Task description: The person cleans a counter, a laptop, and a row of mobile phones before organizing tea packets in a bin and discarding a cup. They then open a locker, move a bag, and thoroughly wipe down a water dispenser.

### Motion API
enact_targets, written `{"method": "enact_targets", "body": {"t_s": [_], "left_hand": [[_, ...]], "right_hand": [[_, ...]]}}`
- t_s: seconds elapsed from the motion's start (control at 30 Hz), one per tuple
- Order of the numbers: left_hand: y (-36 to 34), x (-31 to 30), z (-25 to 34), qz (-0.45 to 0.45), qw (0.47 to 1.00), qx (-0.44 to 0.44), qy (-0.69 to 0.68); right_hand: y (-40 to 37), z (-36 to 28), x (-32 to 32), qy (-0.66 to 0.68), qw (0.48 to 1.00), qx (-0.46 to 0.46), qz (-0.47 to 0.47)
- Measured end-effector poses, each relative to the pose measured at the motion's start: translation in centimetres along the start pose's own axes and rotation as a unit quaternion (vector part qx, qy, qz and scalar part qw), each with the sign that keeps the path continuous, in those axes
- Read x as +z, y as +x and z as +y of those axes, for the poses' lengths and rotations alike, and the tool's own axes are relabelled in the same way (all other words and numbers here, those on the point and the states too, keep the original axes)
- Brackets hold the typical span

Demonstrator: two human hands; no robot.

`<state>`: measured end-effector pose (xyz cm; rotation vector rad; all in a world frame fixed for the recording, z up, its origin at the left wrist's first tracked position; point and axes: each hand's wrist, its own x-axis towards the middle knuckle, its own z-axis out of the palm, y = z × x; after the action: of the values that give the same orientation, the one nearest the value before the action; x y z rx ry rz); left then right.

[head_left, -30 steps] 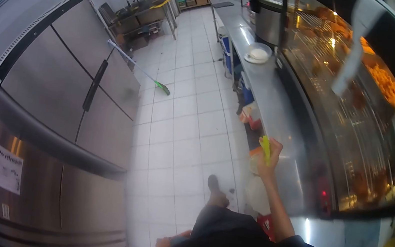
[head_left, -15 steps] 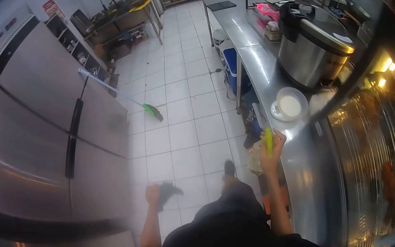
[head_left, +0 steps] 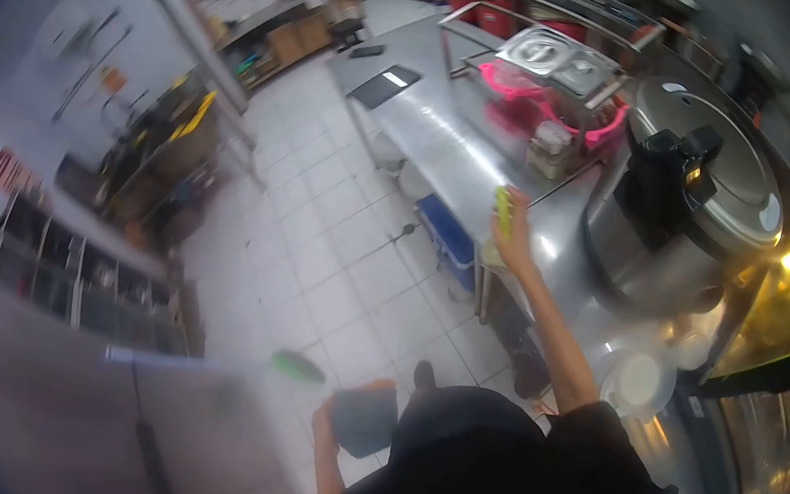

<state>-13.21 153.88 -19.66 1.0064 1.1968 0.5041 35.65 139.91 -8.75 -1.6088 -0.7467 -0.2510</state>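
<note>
I see right hand [head_left: 514, 245] gripping yellow-green tool [head_left: 502, 209] over steel counter [head_left: 431, 131] edge, near rice cooker [head_left: 692, 218]. Left hand [head_left: 325, 429] clutches dark cloth [head_left: 364, 419], low. My worry: tool held by its end, could slip to floor.

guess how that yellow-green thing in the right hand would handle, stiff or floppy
Probably stiff: the yellow-green thing stands straight up from the right hand without drooping. Likely light too: it is slim and held one-handed at arm's length. Too blurred to judge its material or slipperiness.
</note>
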Motion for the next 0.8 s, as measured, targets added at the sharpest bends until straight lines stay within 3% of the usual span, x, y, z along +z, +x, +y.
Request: {"method": "enact_targets", "body": {"t_s": [0.03,0.1,0.17,0.2,0.23,0.27,0.3,0.37,0.4,0.43,0.47,0.5,0.53,0.57,0.6,0.63,0.67,0.73,0.8], "left_hand": [[2.4,1.5,1.2,-0.017,1.0,-0.003,0.009],[9.0,2.9,1.7,-0.134,0.987,-0.012,0.092],[13.6,6.9,4.5,-0.24,0.938,0.004,0.251],[14.6,9.1,6.0,-0.304,0.936,-0.035,0.173],[15.9,11.1,7.2,-0.343,0.906,-0.008,0.247],[17.5,12.9,8.5,-0.382,0.868,0.022,0.317],[19.4,14.9,9.6,-0.416,0.844,0.017,0.338],[22.1,18.0,10.8,-0.493,0.733,-0.023,0.467],[25.0,18.5,9.3,-0.52,0.706,-0.029,0.48],[28.1,19.2,6.7,-0.56,0.67,0.051,0.484],[30.3,20.2,4.4,-0.6,0.63,0.13,0.476],[29.8,22.1,4.0,-0.623,0.57,0.177,0.506],[28.8,23.6,3.1,-0.65,0.541,0.174,0.505],[25.9,25.5,3.5,-0.658,0.465,0.214,0.553],[22.4,26.9,4.2,-0.659,0.387,0.258,0.591],[19.8,27.9,4.1,-0.693,0.394,0.166,0.58],[18.9,28.4,1.8,-0.709,0.369,0.167,0.577],[17.4,29.1,-4.3,-0.696,0.279,0.299,0.59],[5.4,30.8,-1.6,-0.729,0.226,0.257,0.593]], "right_hand": [[2.1,2.2,2.0,-0.025,0.999,-0.028,0.03],[5.6,3.6,4.7,-0.003,0.999,0.05,0.017],[8.1,5.7,7.7,-0.013,0.997,0.025,0.072],[8.9,6.7,8.8,-0.01,0.995,0.041,0.088],[9.3,7.1,9.4,-0.042,0.994,0.018,0.099],[9.4,8.0,9.9,-0.015,0.995,0.052,0.086],[9.2,9.5,10.3,-0.008,0.994,0.07,0.081],[8.1,8.5,10.2,-0.001,0.99,0.11,0.086],[7.5,7.9,10.5,-0.193,0.966,-0.068,0.155],[5.4,6.7,10.6,-0.078,0.986,0.092,0.111],[3.0,4.4,10.1,-0.155,0.977,0.089,0.118],[0.5,1.1,8.9,-0.081,0.976,0.191,0.062],[-2.7,-0.4,8.5,-0.081,0.982,0.133,0.111],[-6.2,-1.5,8.3,-0.205,0.961,0.043,0.18],[-9.3,-4.3,7.5,-0.224,0.948,0.091,0.206],[-12.4,-7.4,6.6,-0.237,0.934,0.136,0.231],[-16.4,-8.5,5.7,-0.251,0.916,0.189,0.251],[-25.5,-10.9,3.6,-0.217,0.882,0.272,0.318],[-33.2,-15.6,0.5,-0.19,0.854,0.302,0.38]]}}
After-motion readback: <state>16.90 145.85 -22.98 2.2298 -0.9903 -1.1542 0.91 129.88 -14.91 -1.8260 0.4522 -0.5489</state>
